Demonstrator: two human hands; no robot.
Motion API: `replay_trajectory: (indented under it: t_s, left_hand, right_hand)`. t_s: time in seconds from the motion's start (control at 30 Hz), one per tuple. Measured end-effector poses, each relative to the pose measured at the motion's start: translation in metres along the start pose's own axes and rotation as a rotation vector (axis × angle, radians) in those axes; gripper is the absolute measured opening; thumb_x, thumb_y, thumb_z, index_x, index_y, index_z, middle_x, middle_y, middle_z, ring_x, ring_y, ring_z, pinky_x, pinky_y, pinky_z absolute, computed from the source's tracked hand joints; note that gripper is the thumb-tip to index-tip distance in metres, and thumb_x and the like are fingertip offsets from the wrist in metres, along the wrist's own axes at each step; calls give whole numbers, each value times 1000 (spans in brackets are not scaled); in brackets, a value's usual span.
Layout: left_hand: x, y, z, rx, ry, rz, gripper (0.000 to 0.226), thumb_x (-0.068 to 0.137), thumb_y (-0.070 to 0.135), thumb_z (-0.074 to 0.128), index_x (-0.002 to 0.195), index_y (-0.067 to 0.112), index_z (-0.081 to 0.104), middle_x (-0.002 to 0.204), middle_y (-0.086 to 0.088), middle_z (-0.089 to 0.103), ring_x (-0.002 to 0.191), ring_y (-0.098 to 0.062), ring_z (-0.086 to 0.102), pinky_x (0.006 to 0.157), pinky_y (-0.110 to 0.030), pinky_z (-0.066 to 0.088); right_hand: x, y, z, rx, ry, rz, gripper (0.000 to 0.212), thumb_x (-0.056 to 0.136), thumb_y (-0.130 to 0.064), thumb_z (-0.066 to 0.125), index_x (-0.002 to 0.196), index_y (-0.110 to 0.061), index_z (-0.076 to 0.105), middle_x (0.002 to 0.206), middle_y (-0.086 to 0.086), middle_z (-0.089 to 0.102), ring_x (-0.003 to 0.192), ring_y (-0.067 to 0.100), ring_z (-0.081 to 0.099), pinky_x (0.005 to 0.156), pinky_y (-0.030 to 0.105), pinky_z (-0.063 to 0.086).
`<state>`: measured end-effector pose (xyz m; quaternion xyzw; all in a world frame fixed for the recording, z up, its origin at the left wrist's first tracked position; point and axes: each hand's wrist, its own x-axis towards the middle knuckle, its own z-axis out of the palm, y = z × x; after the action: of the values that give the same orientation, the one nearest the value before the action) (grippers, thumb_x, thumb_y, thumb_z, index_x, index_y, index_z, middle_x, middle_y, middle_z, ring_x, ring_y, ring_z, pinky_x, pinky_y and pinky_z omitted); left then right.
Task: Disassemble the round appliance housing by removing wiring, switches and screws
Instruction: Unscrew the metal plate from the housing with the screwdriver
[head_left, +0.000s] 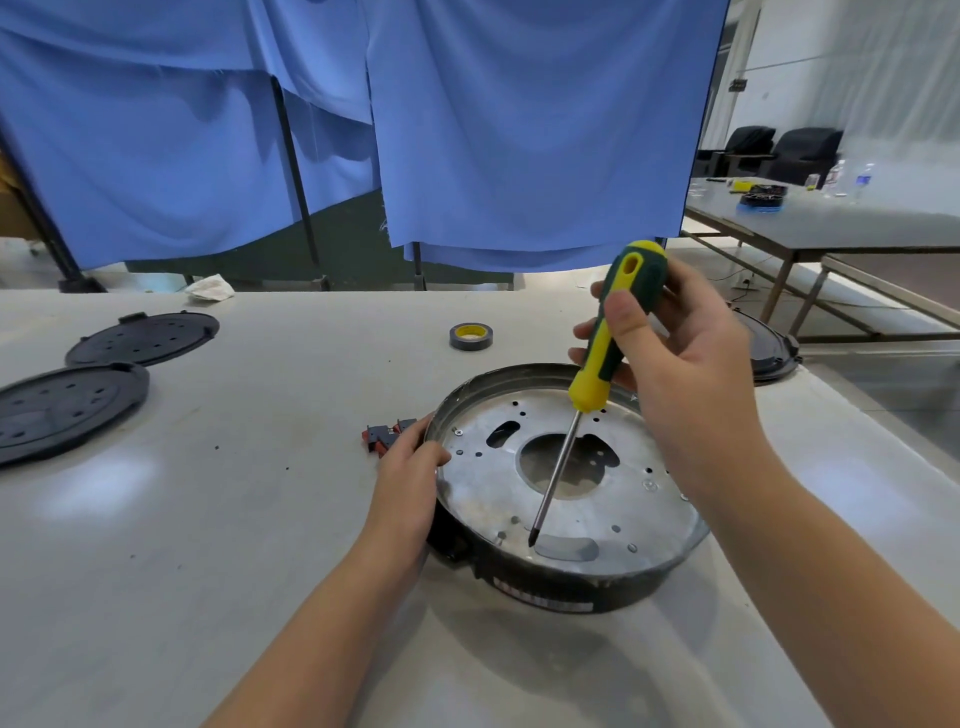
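Observation:
The round appliance housing (623, 499), a metal plate with many holes in a black rim, lies on the white table in front of me. My left hand (410, 467) grips its left rim. My right hand (675, 338) holds a yellow and green screwdriver (608, 353) by the handle, tilted. The screwdriver's tip touches the plate near the front edge, beside a slot. Small screws (457, 431) sit in the plate. A red and black switch part (382, 436) lies on the table just left of the housing, partly behind my left hand.
Two black round covers (140, 338) (62, 405) lie at the far left. A roll of tape (470, 335) sits behind the housing. Another black round part (769, 348) lies at the table's right edge. Blue curtains hang behind; a second table stands at the right.

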<state>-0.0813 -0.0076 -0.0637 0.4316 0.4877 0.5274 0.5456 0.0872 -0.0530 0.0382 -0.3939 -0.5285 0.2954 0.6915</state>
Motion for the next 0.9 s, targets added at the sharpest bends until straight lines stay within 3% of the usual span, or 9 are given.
replay_trajectory:
  t_s: [0.23, 0.43, 0.6, 0.73, 0.9]
  left_hand:
    - [1, 1, 1, 28, 13, 0, 41, 79, 0, 41, 98, 20, 71, 98, -8, 72, 97, -29, 66, 76, -39, 54]
    - [2, 1, 2, 26, 6, -10, 43, 80, 0, 40, 104, 19, 70, 101, -9, 72, 100, -30, 66, 85, -46, 54]
    - [1, 2, 3, 28, 17, -11, 42, 81, -1, 40, 104, 19, 69, 101, -8, 72, 99, -28, 66, 77, -38, 55]
    - [2, 3, 4, 38, 28, -13, 43, 82, -2, 40, 109, 16, 67, 106, -10, 70, 103, -29, 64, 85, -41, 54]
    - [2, 3, 4, 68, 30, -4, 44, 81, -2, 40, 108, 17, 68, 106, -9, 70, 104, -29, 64, 90, -45, 51]
  right_hand:
    - [-3, 6, 2, -21, -39, 9, 30, 92, -13, 55, 122, -14, 49, 110, 9, 61, 81, 16, 70, 65, 24, 57]
    - [-5, 8, 4, -21, -66, 4, 31, 92, -11, 55, 122, -14, 48, 109, 8, 61, 81, 15, 70, 65, 22, 57]
    - [-6, 8, 4, -41, -102, -21, 32, 91, -12, 56, 121, -15, 47, 105, 4, 62, 81, 14, 71, 69, 26, 58]
    - [-8, 6, 6, -48, -132, -39, 38, 87, -16, 59, 122, -13, 47, 105, 3, 63, 82, 16, 71, 73, 33, 59]
    - [-11, -2, 10, -82, -154, -130, 45, 71, -21, 77, 107, -23, 50, 100, -2, 61, 83, 9, 69, 65, 23, 57]
